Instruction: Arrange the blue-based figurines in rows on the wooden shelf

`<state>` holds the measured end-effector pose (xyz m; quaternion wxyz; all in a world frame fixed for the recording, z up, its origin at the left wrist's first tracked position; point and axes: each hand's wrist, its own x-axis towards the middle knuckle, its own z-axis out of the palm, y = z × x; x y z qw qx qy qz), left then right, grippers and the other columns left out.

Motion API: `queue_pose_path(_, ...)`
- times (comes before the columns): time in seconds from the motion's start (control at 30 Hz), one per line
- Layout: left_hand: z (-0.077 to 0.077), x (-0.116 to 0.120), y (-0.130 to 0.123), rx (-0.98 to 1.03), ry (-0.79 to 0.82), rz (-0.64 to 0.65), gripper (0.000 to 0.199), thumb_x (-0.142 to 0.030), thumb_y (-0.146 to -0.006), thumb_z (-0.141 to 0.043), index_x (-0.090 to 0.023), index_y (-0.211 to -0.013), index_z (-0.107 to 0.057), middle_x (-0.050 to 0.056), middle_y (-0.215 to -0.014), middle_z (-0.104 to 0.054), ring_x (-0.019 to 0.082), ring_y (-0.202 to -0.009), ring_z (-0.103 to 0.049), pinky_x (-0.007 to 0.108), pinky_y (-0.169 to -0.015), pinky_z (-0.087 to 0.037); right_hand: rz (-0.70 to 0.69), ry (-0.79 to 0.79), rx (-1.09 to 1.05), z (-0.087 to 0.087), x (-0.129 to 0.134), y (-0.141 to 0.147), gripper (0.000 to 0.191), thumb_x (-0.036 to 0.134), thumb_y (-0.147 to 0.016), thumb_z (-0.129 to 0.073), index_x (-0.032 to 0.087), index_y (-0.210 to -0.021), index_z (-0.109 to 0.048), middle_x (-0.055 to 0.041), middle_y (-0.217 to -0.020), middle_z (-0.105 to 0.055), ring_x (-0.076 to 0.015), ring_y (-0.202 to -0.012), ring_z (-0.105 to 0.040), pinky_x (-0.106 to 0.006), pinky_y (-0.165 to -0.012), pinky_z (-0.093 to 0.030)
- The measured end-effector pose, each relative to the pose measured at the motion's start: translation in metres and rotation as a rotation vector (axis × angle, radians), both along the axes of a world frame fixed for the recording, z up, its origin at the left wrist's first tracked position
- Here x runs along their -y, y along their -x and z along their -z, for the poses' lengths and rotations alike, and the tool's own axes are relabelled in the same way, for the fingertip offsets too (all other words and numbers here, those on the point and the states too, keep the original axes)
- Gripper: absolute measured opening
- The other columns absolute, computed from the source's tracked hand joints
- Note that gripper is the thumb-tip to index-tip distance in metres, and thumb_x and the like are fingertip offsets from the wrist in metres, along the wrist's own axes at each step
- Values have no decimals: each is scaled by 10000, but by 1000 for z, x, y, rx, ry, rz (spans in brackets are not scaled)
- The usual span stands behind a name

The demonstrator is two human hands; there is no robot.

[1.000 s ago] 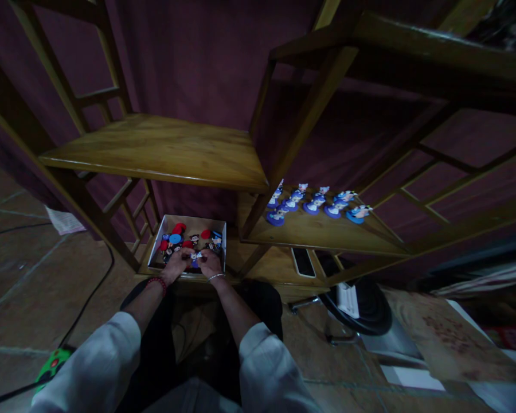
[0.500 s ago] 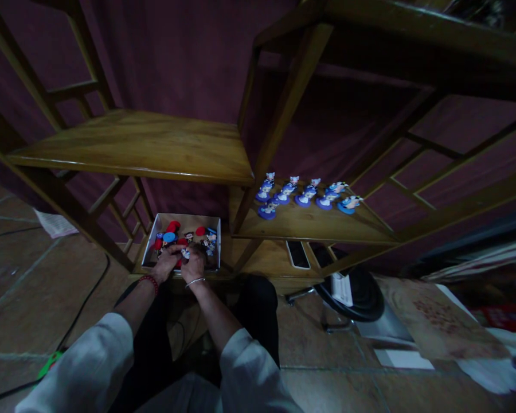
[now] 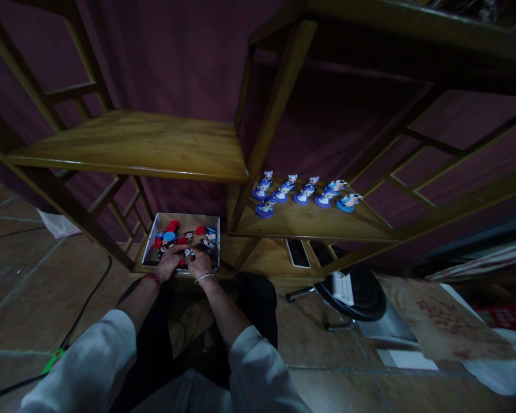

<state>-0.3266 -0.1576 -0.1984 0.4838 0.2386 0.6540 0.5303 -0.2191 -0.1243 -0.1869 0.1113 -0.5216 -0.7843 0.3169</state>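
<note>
Both my hands are over the front part of a shallow white-edged box (image 3: 149, 252) on the bottom shelf. Between them is a small white-and-blue figurine (image 3: 189, 252). My left hand (image 3: 170, 261) has its fingers closed on its left side, and my right hand (image 3: 200, 264) pinches it from the right. Inside the box lie several loose figurines, red pieces (image 3: 174, 225) and a round blue disc (image 3: 169, 236). On the shelf to the right, several figurines on purple bases (image 3: 304, 194) stand upright in rows, with a light-blue one (image 3: 348, 202) at the right end.
A wooden shelf board (image 3: 133, 143) overhangs behind the box, and a slanting post (image 3: 266, 132) divides the unit. A phone-like black item (image 3: 298, 253) lies on the lower shelf. A black round stool (image 3: 365, 295) stands at the right; a cable (image 3: 86, 304) runs along the floor.
My right hand has shifted slightly right and turned, so the figurine between my hands shows more clearly. The camera view has moved a little.
</note>
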Motion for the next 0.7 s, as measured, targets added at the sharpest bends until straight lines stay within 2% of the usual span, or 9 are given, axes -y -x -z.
queue_pose_path(0.17,7,-1,-2,67,-53,-9,324,-102,-503,-674,-126,-824,-637,37,-771,-674,158,-762,-616,292,-758,-469,53,89,-78,0,-5,-9,249,220,-776,-504,229,-977,-651,-28,-1018,-662,-145,-959,-595,-197,-819,-429)
queue_pose_path(0.3,9,-3,-3,57,-78,-23,329,-118,-487,-706,-127,-810,-645,54,-810,-672,176,-819,-610,314,-790,-464,54,158,-127,4,-14,-13,303,168,-748,-531,210,-1030,-634,-21,-1090,-633,-133,-1024,-567,-188,-880,-408)
queue_pose_path(0.43,9,-3,-5,23,-82,-8,326,-123,-514,-699,-125,-836,-643,69,-839,-672,182,-828,-609,323,-802,-465,18,180,-144,10,-19,-16,318,126,-745,-507,191,-1030,-630,-20,-1031,-657,-127,-956,-598,-181,-835,-436)
queue_pose_path(0.57,11,-4,-7,-128,-35,92,257,-114,-605,-619,-119,-861,-642,73,-863,-677,171,-817,-616,300,-777,-477,3,167,-142,18,-18,-19,429,86,-712,-523,180,-1128,-564,-31,-1030,-654,-122,-921,-609,-173,-821,-437)
queue_pose_path(0.7,18,-5,-2,-292,55,104,144,-96,-632,-565,-146,-720,-667,35,-724,-677,163,-760,-616,296,-783,-466,25,131,-123,23,-16,-22,417,78,-713,-499,189,-1111,-559,-31,-1022,-651,-120,-913,-604,-187,-822,-435)
